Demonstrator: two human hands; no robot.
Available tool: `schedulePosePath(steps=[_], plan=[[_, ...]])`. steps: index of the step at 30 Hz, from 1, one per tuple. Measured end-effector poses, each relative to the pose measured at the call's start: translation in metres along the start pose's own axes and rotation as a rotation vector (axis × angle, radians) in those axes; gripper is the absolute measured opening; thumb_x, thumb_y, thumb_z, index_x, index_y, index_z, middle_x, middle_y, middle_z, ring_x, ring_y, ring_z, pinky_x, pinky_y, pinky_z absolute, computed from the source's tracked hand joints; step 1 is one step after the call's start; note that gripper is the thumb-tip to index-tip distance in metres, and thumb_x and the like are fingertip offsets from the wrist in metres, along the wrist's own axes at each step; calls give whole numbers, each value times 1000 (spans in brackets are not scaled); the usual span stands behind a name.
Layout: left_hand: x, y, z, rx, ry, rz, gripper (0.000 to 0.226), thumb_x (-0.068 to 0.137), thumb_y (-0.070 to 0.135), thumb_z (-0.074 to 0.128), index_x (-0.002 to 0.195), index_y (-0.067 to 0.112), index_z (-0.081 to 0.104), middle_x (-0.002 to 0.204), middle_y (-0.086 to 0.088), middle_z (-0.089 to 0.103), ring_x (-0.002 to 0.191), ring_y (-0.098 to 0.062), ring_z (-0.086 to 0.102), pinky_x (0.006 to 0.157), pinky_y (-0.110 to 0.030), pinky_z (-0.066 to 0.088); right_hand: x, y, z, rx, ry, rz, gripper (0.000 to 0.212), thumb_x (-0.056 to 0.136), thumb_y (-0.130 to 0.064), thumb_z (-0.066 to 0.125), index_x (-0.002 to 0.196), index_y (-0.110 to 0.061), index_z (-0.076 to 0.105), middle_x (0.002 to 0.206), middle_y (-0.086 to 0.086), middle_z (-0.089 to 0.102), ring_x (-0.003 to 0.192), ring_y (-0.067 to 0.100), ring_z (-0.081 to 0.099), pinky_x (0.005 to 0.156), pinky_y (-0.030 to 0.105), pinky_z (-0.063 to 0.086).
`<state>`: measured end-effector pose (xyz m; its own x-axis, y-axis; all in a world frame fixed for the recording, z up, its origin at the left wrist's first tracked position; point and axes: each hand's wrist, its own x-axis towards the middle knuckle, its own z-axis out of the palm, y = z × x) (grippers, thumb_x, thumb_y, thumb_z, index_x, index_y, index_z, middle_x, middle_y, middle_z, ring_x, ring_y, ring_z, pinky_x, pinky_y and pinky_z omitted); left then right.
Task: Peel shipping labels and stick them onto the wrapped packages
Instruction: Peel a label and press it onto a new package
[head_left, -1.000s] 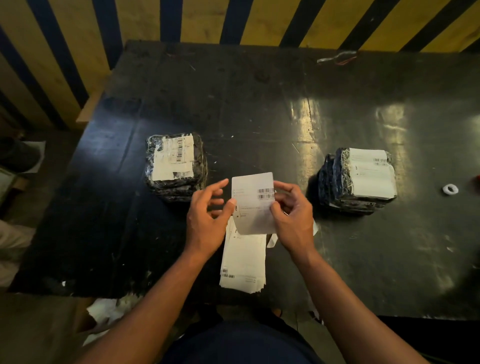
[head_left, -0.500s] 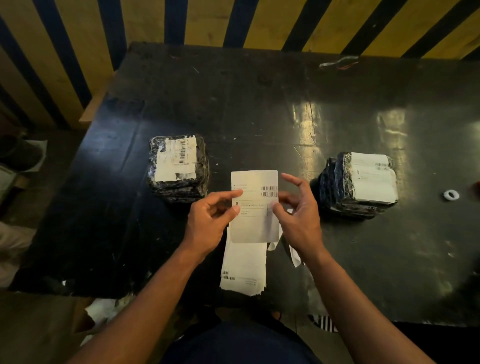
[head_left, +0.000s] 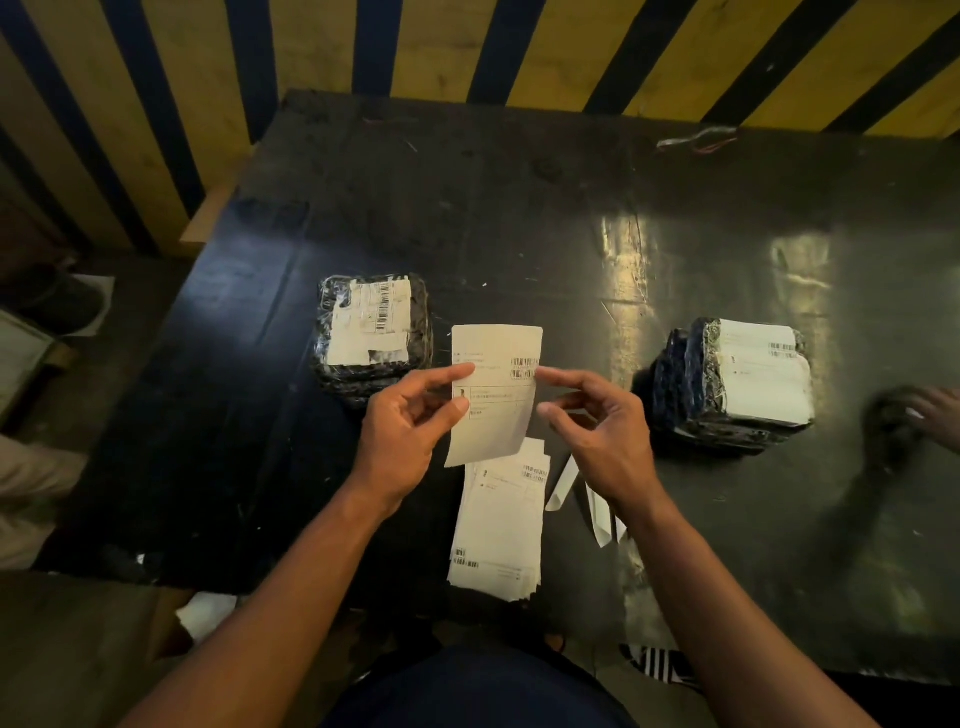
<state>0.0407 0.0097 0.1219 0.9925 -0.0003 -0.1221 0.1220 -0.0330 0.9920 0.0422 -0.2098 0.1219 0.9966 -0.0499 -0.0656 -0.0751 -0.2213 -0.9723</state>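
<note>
Since a moment ago the right hand (head_left: 605, 434) has let go and opened; the left hand (head_left: 410, 421) pinches the shipping label (head_left: 493, 395) mid-air between two wrapped stacks. Thin, floppy, probably sticky-backed: best held by its edges.

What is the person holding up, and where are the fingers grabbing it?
A shipping label. The left hand pinches its left edge, about halfway down. The right hand has a fingertip at its right edge.

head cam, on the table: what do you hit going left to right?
Left wrapped package → left hand → held label → right hand → right wrapped package → another person's hand at the right edge.
</note>
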Motion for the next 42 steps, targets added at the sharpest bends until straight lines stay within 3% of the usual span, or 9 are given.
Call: schedulePosePath(steps=[4,8,13,21,27,34,40,42], plan=[[3,1,-9,-31,2,-16,37,94,1,68,120,26,73,122,9,74,119,-14,67,94,-31,59,9,-1,7,56,-14,-11,31,90,-8,77,116,-24,74,124,-5,68,103,10,69,88,28,61],[5,6,-15,-54,2,-17,37,94,-1,67,121,24,72,121,13,73,119,-10,67,91,-28,60,14,-4,15,161,-70,25,27,91,-7,75,115,-19,74,122,2,73,104,17,71,92,34,61],[13,4,-25,-7,27,22,37,94,-3,68,121,22,72,122,6,72,116,-13,68,92,-32,61,21,-6,26,52,-23,-14,25,91,-9,76,115,-16,76,119,-2,72,102,21,70,89,41,63],[34,-4,-44,153,56,81,39,92,4,74,127,22,71,130,5,67,111,-17,71,92,-38,62,33,-15,44,-130,15,-225,33,89,-13,79,121,-15,74,123,-8,68,90,13,68,77,18,59],[51,-2,-63,346,70,128,40,91,7,76,127,24,72,125,8,66,102,-5,69,87,-24,61,52,-10,65,-186,7,-184,32,88,-13,80,120,-17,74,118,-15,66,90,8,66,75,17,59],[80,-10,-99,537,114,1,42,91,9,76,129,27,70,131,7,62,99,-2,66,74,-9,57,86,-4,116,-261,-47,-99,33,89,-14,80,121,-15,73,117,-12,64,91,8,66,76,13,58],[116,-12,-128,665,155,-49,45,91,7,75,133,24,68,134,2,60,99,-7,64,73,-10,54,127,-1,158,-355,-83,-128,36,89,-14,79,124,-15,72,112,-13,63,82,4,66,69,7,54],[127,-14,-136,683,157,-58,46,91,6,74,134,22,67,134,1,59,101,-9,64,74,-9,53,139,1,170,-383,-93,-137,36,89,-15,79,125,-15,72,113,-10,65,79,3,65,70,10,57]])
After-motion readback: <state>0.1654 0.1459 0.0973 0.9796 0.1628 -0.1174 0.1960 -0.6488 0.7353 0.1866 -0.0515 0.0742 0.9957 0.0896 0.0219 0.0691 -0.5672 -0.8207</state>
